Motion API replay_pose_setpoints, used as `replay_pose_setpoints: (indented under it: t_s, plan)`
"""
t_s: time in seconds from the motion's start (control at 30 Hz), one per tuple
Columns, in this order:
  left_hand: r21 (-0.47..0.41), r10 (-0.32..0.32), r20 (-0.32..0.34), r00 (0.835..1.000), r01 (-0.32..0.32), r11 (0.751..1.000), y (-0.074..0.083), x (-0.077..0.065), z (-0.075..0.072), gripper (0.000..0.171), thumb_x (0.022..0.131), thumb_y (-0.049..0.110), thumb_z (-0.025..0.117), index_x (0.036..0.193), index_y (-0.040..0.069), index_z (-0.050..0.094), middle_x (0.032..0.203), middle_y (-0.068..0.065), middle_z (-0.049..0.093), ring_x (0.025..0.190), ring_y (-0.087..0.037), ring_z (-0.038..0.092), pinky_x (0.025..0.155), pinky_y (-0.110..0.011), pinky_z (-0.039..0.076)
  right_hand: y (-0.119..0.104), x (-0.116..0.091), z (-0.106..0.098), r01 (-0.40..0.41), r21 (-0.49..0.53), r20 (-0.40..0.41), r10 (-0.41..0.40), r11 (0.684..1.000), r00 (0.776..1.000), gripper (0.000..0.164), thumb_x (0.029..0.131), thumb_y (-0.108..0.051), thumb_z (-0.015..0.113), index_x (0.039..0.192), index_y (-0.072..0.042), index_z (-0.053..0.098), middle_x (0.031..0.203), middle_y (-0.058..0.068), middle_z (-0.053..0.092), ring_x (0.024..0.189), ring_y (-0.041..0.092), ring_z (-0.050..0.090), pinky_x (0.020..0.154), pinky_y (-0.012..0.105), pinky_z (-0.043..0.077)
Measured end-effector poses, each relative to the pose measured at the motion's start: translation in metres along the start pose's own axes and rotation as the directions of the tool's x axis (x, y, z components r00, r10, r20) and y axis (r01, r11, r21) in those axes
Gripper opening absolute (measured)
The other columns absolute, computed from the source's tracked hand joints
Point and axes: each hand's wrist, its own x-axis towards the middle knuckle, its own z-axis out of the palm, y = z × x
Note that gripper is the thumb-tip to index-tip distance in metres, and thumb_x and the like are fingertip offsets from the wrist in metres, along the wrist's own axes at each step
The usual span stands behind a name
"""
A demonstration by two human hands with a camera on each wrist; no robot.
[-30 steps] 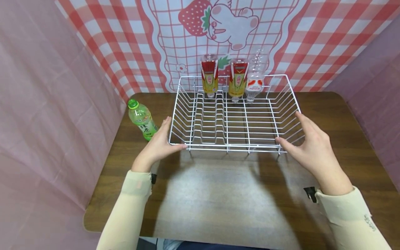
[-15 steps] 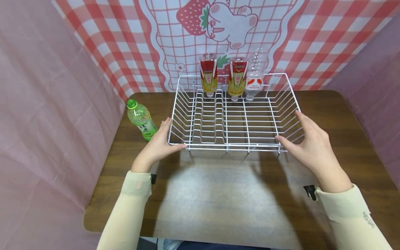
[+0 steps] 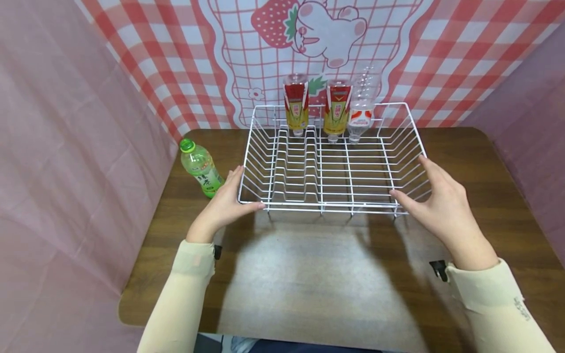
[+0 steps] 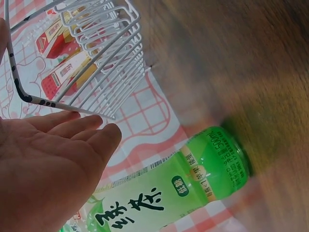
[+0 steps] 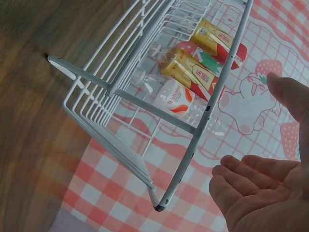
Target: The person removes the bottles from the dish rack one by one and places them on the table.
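Note:
A white wire dish rack (image 3: 335, 204) stands on the wooden table between my two hands. My left hand (image 3: 224, 202) lies at its front left corner, fingers extended along the outer side and thumb by the front rim. In the left wrist view the fingertips (image 4: 112, 133) are at the rack's rim. My right hand (image 3: 446, 211) is spread around the front right corner; the right wrist view shows its fingers (image 5: 236, 181) straight and apart from the wire. Two red-and-yellow labelled bottles (image 3: 296, 105) and a clear bottle (image 3: 359, 118) stand neck down along the rack's back.
Left of the rack, close to my left hand, a green tea bottle (image 3: 202, 169) with a green cap stands upright. A red-and-white checked cloth (image 3: 176, 59) hangs behind the table (image 3: 494, 211). Pinkish curtains (image 3: 88, 147) border both sides.

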Motion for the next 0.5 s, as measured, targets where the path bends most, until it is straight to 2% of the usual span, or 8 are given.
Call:
replay_pose_setpoints:
  t_s: [0.13, 0.27, 0.43, 0.5]
  plan:
    - [-0.018, 0.001, -0.005, 1.0, -0.001, 1.0, -0.0004, 0.0006, -0.0003, 0.118, 0.079, 0.046, 0.088, 0.164, 0.009, 0.015, 0.167, -0.014, 0.013, 0.152, -0.032, 0.005, 0.121, -0.049, 0.011, 0.0007, 0.0015, 0.0008, 0.005, 0.001, -0.007, -0.005, 1.0, 1.0, 0.093, 0.075, -0.027, 0.089, 0.149, 0.007, 0.043, 0.143, 0.032, 0.049, 0.13, 0.05, 0.046, 0.107, 0.063, 0.036]
    - [-0.048, 0.007, -0.009, 1.0, -0.008, 0.999, -0.002, 0.0017, 0.0001, 0.117, 0.078, 0.047, 0.088, 0.165, 0.015, 0.015, 0.167, -0.009, 0.018, 0.152, -0.035, 0.007, 0.12, -0.053, 0.013, 0.0015, 0.0022, 0.0011, 0.0, -0.002, -0.005, 0.0, 1.0, 1.0, 0.092, 0.075, -0.027, 0.088, 0.148, 0.008, 0.044, 0.143, 0.032, 0.049, 0.129, 0.05, 0.047, 0.105, 0.065, 0.036]
    - [-0.081, 0.013, -0.004, 1.0, -0.013, 0.997, -0.0056, 0.0026, 0.0022, 0.117, 0.079, 0.045, 0.088, 0.165, 0.019, 0.012, 0.166, -0.013, 0.021, 0.15, -0.042, 0.009, 0.119, -0.058, 0.014, 0.0025, 0.0016, 0.0012, -0.009, 0.0, 0.003, 0.009, 1.0, 1.0, 0.093, 0.076, -0.028, 0.088, 0.149, 0.007, 0.043, 0.144, 0.032, 0.048, 0.13, 0.05, 0.046, 0.106, 0.065, 0.036]
    - [-0.094, 0.014, -0.002, 1.0, -0.014, 0.996, -0.0061, 0.0027, 0.0029, 0.118, 0.079, 0.044, 0.088, 0.165, 0.019, 0.011, 0.166, -0.015, 0.02, 0.15, -0.04, 0.013, 0.119, -0.057, 0.017, 0.0029, 0.0012, 0.0011, -0.009, -0.001, 0.004, 0.009, 1.0, 1.0, 0.093, 0.076, -0.028, 0.088, 0.149, 0.008, 0.043, 0.144, 0.033, 0.048, 0.13, 0.05, 0.046, 0.106, 0.065, 0.036]
